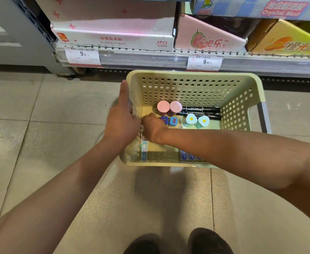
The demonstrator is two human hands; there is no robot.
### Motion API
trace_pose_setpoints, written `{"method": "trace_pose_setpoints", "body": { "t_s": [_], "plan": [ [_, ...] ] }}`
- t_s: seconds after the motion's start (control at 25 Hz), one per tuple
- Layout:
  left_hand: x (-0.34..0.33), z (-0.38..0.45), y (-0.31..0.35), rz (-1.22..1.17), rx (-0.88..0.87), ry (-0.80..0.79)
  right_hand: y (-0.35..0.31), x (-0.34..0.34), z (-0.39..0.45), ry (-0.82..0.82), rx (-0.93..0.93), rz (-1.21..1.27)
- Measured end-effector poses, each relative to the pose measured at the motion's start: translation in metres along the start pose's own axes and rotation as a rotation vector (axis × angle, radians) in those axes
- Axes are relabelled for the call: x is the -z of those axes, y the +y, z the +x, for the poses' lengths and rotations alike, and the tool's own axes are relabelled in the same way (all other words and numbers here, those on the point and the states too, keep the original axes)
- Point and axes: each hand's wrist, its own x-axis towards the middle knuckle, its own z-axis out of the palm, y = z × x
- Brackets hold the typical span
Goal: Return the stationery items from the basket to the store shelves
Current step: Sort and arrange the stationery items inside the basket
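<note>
Pale green basket on the floor, below the store shelves at twelve o'clock; inside we see two pink-lidded jars, two black markers, two small blue items, two mint egg-patterned pieces, and boxes along the near wall at six o'clock; our right hand reaches in at nine o'clock, fingers curled downward, their hold hidden, so we cannot tell what they have; our left hand rests straight-fingered on the basket's outer wall; we judge the first pick-up under way; next, lift one item clear and match it to its shelf label.
</note>
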Motion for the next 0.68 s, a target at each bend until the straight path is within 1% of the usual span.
{"method": "trace_pose_setpoints", "body": {
  "t_s": [0.12, 0.2, 0.24, 0.32, 0.52, 0.6, 0.68],
  "plan": [
    [0.0012, -0.0013, 0.0015, -0.007, -0.009, 0.004, -0.0046, -0.005, 0.0024, -0.029, 0.021, -0.052],
    [0.0022, -0.0013, 0.0026, -0.006, 0.007, 0.003, -0.0083, -0.01, 0.0025, -0.023, -0.007, 0.0],
    [0.0024, -0.0014, 0.003, -0.004, 0.011, 0.006, -0.0076, -0.0104, 0.004, 0.006, -0.071, 0.123],
    [0.002, -0.0022, 0.003, 0.001, 0.008, 0.007, -0.0069, -0.0061, 0.0035, -0.006, -0.127, 0.212],
    [0.0008, -0.0003, 0.0011, 0.008, 0.0, 0.009, -0.0086, -0.0044, -0.0007, -0.02, -0.113, 0.206],
    [0.0005, 0.0001, 0.0004, 0.014, -0.005, 0.01, -0.0075, -0.0079, 0.0025, -0.066, -0.127, 0.243],
    [0.0004, 0.0006, -0.0003, 0.018, -0.008, 0.01, -0.0084, -0.0073, 0.0035, -0.111, -0.152, 0.33]
  ]
}}
